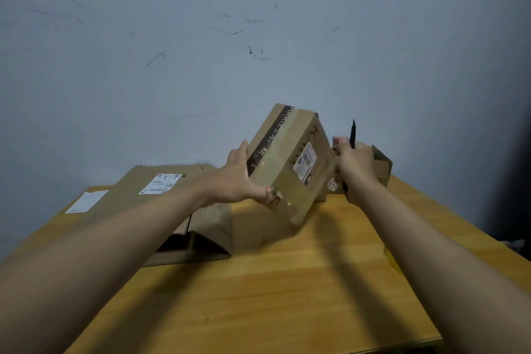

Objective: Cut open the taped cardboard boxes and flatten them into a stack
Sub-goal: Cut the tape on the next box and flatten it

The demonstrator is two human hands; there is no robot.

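Observation:
I hold a taped cardboard box (287,158) tilted in the air above the wooden table (273,282). It bears a dark printed tape strip and a white shipping label. My left hand (241,178) grips its left side and lower corner. My right hand (355,165) presses against its right side while clasping a thin black cutter (352,133) that points upward. A flattened stack of cardboard (161,204) with white labels lies on the table to the left, under my left forearm.
Another small cardboard box (380,165) stands behind my right hand at the table's back right. A grey scuffed wall rises directly behind the table. The table's right edge drops off near my right forearm.

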